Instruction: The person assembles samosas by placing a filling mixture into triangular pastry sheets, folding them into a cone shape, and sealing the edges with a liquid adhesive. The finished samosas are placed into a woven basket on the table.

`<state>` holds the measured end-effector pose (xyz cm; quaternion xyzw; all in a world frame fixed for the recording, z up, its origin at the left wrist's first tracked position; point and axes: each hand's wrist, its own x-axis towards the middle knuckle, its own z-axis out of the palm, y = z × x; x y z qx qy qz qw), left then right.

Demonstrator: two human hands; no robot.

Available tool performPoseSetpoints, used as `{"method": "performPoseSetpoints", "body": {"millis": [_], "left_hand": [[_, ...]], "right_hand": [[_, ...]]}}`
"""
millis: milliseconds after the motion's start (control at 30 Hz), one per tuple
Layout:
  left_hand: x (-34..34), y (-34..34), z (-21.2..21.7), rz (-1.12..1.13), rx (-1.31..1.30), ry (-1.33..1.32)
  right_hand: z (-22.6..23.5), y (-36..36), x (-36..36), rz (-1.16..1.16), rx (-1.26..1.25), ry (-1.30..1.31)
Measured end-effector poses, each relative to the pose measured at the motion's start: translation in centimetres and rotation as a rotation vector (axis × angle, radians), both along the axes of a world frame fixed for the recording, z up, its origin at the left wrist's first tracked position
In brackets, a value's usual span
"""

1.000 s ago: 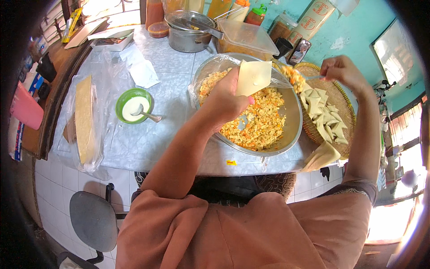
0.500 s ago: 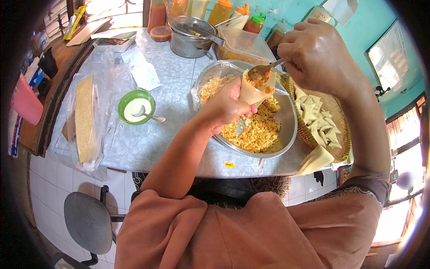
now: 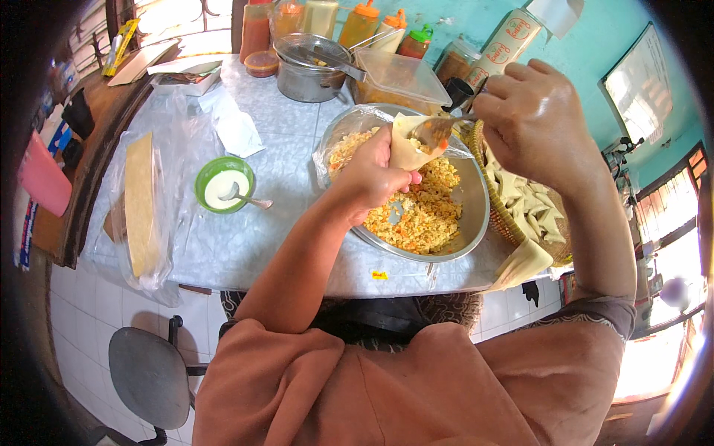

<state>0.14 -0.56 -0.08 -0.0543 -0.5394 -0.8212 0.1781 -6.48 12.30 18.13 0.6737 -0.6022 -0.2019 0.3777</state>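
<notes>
Steel bowl point(image 3: 476, 215) holds orange-flecked filling point(image 3: 416, 212); green bowl point(image 3: 223, 184), perhaps white paste.

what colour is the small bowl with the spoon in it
Green bowl, with white paste and a metal spoon inside; the head view shows it.

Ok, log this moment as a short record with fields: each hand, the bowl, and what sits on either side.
left hand: holds a pastry wrapper folded into a cone over the bowl
right hand: holds a spoon at the cone's mouth
metal bowl: yellow-orange filling
left side: green bowl of white paste with a spoon
right side: basket of folded pastries
</notes>
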Motion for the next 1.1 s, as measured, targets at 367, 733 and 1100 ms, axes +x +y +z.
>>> {"method": "performPoseSetpoints", "body": {"millis": [367,733,1100], "left_hand": [[0.1,-0.1,0.6,-0.042,0.031,-0.01],[-0.1,0.0,0.5,0.011,0.074,0.04],[0.0,-0.3,0.5,0.141,0.126,0.01]], "right_hand": [[0.2,0.3,0.4,0.015,-0.07,0.032],[0.2,3.7,-1.3,-0.151,-0.28,-0.012],[-12.9,6.9,-6.1,-0.49,0.14,-0.268]]}}
